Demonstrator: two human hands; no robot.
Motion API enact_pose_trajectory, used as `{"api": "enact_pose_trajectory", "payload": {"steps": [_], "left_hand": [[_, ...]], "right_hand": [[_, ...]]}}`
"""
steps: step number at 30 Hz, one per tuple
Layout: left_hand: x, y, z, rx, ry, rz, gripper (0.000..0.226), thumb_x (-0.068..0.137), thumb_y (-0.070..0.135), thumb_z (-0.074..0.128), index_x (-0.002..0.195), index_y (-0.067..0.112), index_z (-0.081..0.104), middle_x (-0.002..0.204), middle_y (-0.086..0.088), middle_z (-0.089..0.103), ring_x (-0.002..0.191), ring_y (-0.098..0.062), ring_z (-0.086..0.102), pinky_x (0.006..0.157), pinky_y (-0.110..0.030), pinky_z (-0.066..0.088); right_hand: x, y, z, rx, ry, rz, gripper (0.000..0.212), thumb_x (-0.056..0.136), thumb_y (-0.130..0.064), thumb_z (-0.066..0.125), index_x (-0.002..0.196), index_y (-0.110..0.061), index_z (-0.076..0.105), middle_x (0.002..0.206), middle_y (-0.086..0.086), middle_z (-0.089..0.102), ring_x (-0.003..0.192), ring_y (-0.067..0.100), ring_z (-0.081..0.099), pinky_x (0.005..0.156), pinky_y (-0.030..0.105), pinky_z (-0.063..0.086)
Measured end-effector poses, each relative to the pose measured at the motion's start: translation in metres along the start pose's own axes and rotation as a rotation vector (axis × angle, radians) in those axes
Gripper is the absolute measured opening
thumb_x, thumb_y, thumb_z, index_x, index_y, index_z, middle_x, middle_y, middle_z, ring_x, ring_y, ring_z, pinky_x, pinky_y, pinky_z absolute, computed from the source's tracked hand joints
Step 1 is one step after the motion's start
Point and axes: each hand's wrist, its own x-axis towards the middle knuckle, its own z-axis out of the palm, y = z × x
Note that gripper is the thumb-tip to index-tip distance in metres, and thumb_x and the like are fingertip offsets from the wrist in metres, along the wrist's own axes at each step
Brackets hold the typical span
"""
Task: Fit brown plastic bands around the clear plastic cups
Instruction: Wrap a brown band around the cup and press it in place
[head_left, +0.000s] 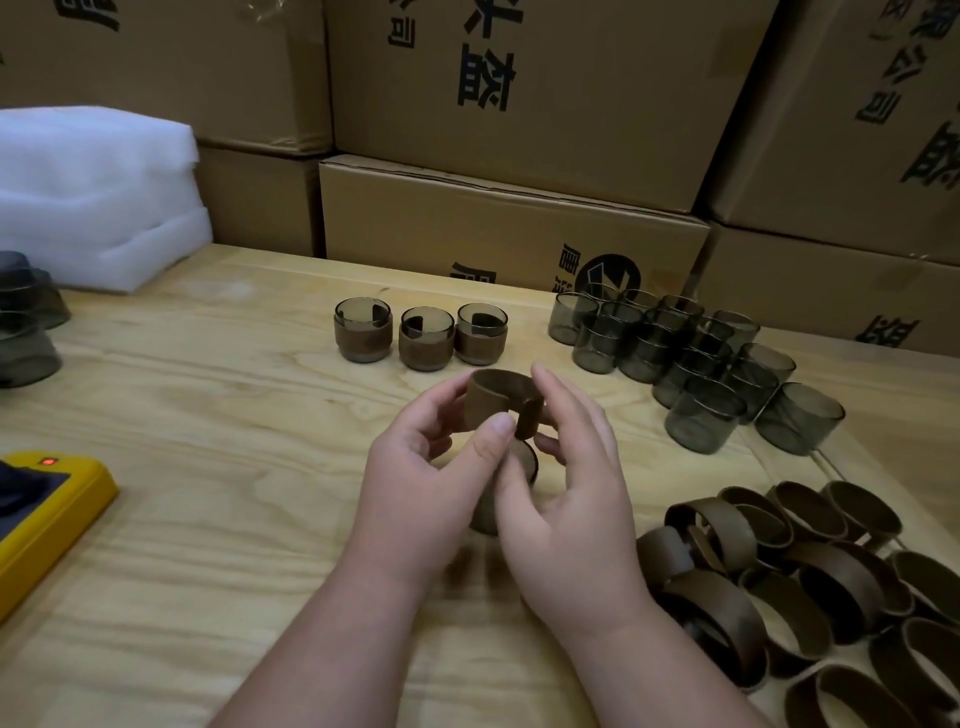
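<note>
A brown plastic band (493, 397) is held above the wooden table (208, 519) between both hands. My left hand (426, 467) pinches it with thumb and fingers at its left and front. My right hand (566, 499) holds its right end, fingers curled round it. Under the hands a clear smoky cup (522, 465) stands on the table, mostly hidden. Three cups with bands fitted (421, 335) stand in a row behind. A cluster of bare clear cups (691, 358) lies at the right, and a pile of loose brown bands (810, 582) at the front right.
Stacked cardboard boxes (509, 218) wall off the back of the table. White foam sheets (98, 192) lie at the back left, with smoky cups (26, 322) at the left edge. A yellow device (47, 514) sits at the front left.
</note>
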Motion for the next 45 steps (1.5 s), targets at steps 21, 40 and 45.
{"api": "enact_pose_trajectory", "payload": {"steps": [21, 40, 45], "left_hand": [[-0.001, 0.006, -0.003, -0.126, 0.033, -0.055, 0.041, 0.073, 0.033, 0.083, 0.109, 0.015, 0.076, 0.096, -0.002, 0.080, 0.083, -0.009, 0.074, 0.067, -0.018, 0.056], [0.000, 0.008, -0.002, -0.086, 0.035, -0.152, 0.026, 0.073, 0.022, 0.075, 0.098, 0.024, 0.083, 0.092, -0.003, 0.081, 0.086, -0.016, 0.077, 0.070, -0.021, 0.058], [0.000, 0.007, 0.001, -0.043, 0.038, -0.162, 0.031, 0.070, 0.022, 0.072, 0.100, 0.024, 0.082, 0.093, 0.003, 0.081, 0.088, -0.011, 0.077, 0.068, -0.018, 0.057]], "right_hand": [[-0.001, -0.004, -0.006, 0.031, 0.043, 0.026, 0.049, 0.088, -0.048, 0.065, 0.135, -0.048, 0.051, 0.128, -0.027, 0.063, 0.124, -0.004, 0.059, 0.102, 0.013, 0.045], [0.002, 0.001, -0.003, 0.009, 0.061, 0.153, 0.038, 0.075, -0.040, 0.075, 0.109, -0.050, 0.064, 0.100, -0.029, 0.073, 0.101, -0.007, 0.068, 0.083, 0.008, 0.051], [0.002, 0.005, -0.001, -0.035, 0.051, 0.245, 0.035, 0.072, -0.041, 0.069, 0.105, -0.047, 0.060, 0.090, -0.025, 0.070, 0.094, -0.004, 0.069, 0.080, 0.017, 0.056]]}}
